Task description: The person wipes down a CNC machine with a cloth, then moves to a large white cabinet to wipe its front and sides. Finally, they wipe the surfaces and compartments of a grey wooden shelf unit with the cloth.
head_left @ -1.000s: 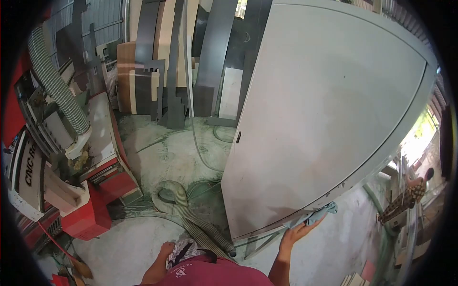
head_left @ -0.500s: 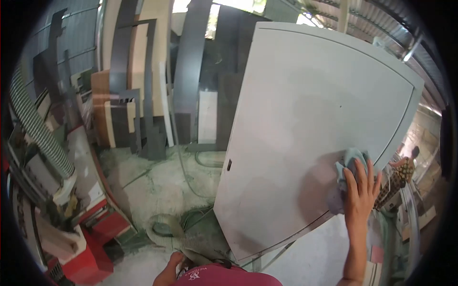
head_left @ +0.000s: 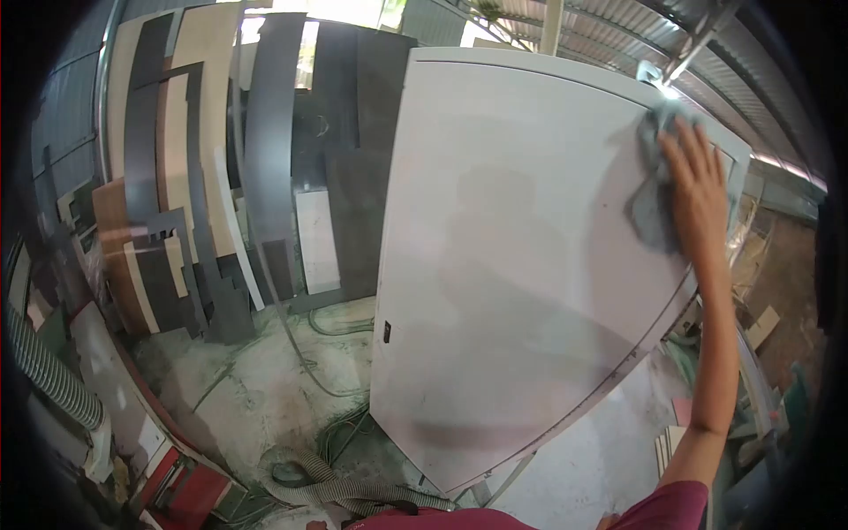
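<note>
A large pale grey cabinet door or panel (head_left: pixel 512 265) stands tilted in front of me, with a groove along its border and a small dark slot low on its left edge. My right hand (head_left: pixel 698 194) is high at its upper right, arm stretched out. It holds a blue-grey cloth (head_left: pixel 655 216) flat against the surface, fingers extended over it. Part of the cloth hangs below and left of the palm. At the bottom edge only a sliver of skin shows, perhaps my left hand (head_left: pixel 316 526); its fingers are hidden.
Tall boards (head_left: pixel 269 150) lean against the back wall at left. A ribbed hose (head_left: pixel 331 486) and thin cables lie on the floor (head_left: pixel 256 389) beside the panel's lower left. Red machinery (head_left: pixel 190 495) stands at lower left. Wood pieces (head_left: pixel 667 446) are at lower right.
My right hand has moved the cloth up the panel, from low on the right side to the upper right corner area. My view has shifted right; the other person has left view.
</note>
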The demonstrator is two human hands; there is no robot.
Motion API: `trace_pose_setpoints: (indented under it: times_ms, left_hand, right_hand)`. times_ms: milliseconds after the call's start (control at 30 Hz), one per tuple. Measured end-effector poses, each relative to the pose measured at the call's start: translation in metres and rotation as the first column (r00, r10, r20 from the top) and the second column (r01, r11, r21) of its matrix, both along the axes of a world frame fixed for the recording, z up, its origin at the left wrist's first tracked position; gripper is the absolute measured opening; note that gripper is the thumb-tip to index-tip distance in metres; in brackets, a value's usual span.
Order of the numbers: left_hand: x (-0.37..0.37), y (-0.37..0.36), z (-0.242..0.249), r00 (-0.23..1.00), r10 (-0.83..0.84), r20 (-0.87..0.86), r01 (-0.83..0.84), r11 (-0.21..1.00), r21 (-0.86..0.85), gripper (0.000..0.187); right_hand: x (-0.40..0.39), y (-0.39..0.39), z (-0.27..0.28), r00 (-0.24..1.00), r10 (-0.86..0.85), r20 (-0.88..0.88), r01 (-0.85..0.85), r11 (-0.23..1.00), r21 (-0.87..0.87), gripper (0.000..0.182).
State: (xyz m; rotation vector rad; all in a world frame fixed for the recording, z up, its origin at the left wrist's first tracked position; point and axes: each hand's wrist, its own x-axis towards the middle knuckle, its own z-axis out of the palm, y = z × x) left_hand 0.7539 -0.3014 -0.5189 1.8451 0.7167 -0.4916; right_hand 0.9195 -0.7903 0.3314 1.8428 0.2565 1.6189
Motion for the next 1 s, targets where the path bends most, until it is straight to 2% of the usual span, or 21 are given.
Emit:
trace_pose_setpoints:
  times_ms: [100, 133, 167, 233, 300, 333, 400, 467, 500, 567, 633, 733, 767, 833, 900, 1000]
  left_hand:
    - [-0.003, 0.012, 0.003, 1.000, -0.013, -0.012, 0.013, 1.000, 0.002, 0.039]
    - [-0.004, 0.018, 0.001, 1.000, -0.020, -0.016, 0.020, 1.000, 0.005, 0.038]
    - [-0.006, 0.024, -0.001, 0.999, -0.026, -0.020, 0.027, 1.000, 0.009, 0.037]
    - [-0.015, 0.040, -0.006, 0.999, -0.040, -0.033, 0.040, 0.999, 0.021, 0.034]
    - [-0.013, 0.056, -0.007, 0.996, -0.075, -0.043, 0.077, 0.996, 0.041, 0.032]
    - [-0.013, 0.056, -0.007, 0.994, 0.041, 0.104, -0.040, 0.999, -0.008, 0.026]
    - [0.003, 0.065, 0.000, 0.995, -0.009, 0.100, 0.009, 1.000, -0.003, 0.026]
    - [0.014, 0.074, 0.006, 0.996, -0.029, 0.088, 0.030, 0.999, -0.011, 0.025]
    - [0.018, 0.078, 0.008, 0.996, -0.025, 0.084, 0.027, 0.999, -0.017, 0.025]
    - [0.020, 0.082, 0.010, 0.997, 0.009, 0.077, -0.006, 0.999, -0.040, 0.025]
    - [0.017, 0.084, 0.009, 0.996, 0.065, 0.068, -0.060, 0.996, -0.071, 0.025]
    - [0.008, 0.091, -0.002, 0.987, 0.151, 0.046, -0.145, 0.983, -0.116, 0.025]
    - [0.005, 0.092, -0.002, 0.984, 0.174, 0.036, -0.168, 0.977, -0.131, 0.025]
    - [-0.003, 0.090, -0.005, 0.977, 0.214, 0.011, -0.210, 0.964, -0.161, 0.025]
    - [-0.013, 0.094, -0.008, 0.969, 0.248, -0.017, -0.247, 0.952, -0.182, 0.025]
    - [-0.027, 0.103, -0.012, 0.954, 0.294, -0.057, -0.299, 0.932, -0.206, 0.025]
  right_hand:
    - [0.014, 0.019, -0.076, 0.933, -0.064, -0.354, 0.050, 0.998, -0.047, 0.050]
    - [0.028, 0.013, -0.117, 0.886, -0.033, -0.462, -0.020, 0.994, -0.108, 0.048]
    - [0.041, 0.010, -0.163, 0.870, -0.084, -0.487, -0.043, 0.969, -0.243, 0.041]
    - [0.028, 0.020, -0.210, 0.612, -0.069, -0.788, -0.243, 0.932, -0.270, 0.033]
    - [0.035, 0.024, -0.213, 0.607, -0.039, -0.794, -0.272, 0.929, -0.253, 0.031]
    - [0.035, 0.022, -0.209, 0.605, -0.017, -0.796, -0.284, 0.929, -0.236, 0.028]
    - [0.050, 0.021, -0.161, 0.745, -0.025, -0.666, -0.180, 0.955, -0.237, 0.029]
    - [0.057, 0.021, -0.092, 0.920, 0.052, -0.388, -0.144, 0.966, -0.213, 0.040]
    - [0.054, 0.026, -0.054, 0.957, -0.001, -0.290, -0.047, 0.986, -0.159, 0.047]
    - [0.047, 0.038, -0.001, 0.995, -0.005, -0.095, 0.009, 0.999, 0.034, 0.055]
    - [0.061, 0.027, 0.030, 0.996, 0.029, 0.086, -0.033, 0.999, 0.035, 0.061]
    - [0.073, 0.048, 0.022, 0.997, 0.011, 0.078, -0.016, 0.998, 0.066, 0.064]
    - [0.075, 0.061, 0.006, 0.999, -0.013, 0.034, 0.012, 0.999, 0.032, 0.054]
    - [0.088, 0.076, -0.043, 0.987, -0.006, -0.160, 0.005, 1.000, -0.008, 0.054]
    - [0.100, 0.085, -0.113, 0.932, 0.049, -0.358, -0.085, 0.993, -0.086, 0.046]
    - [0.118, 0.080, -0.250, 0.740, 0.036, -0.672, -0.231, 0.952, -0.202, 0.033]
